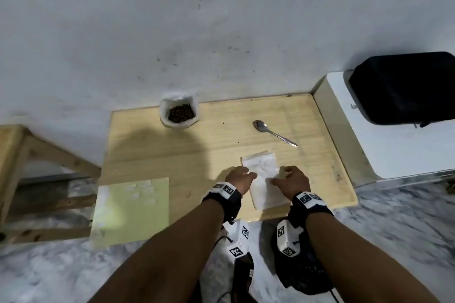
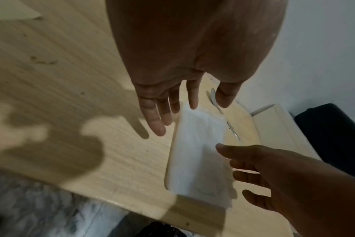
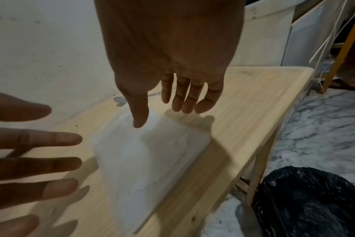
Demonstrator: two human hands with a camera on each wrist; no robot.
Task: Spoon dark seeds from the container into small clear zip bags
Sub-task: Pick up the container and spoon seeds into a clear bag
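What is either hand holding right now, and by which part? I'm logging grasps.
Nothing is held. The left hand and right hand hover open on either side of the pack of zip bags.

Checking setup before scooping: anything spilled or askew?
A few dark specks lie loose on the table between the seed container and the spoon, likely stray seeds. The stack of bags lies slightly skewed.

A low wooden table [image 1: 152, 145] stands against a white, marked wall [image 1: 147, 32]. The floor [image 1: 394, 229] is grey-white marble. A wooden frame [image 1: 29, 155] stands left.
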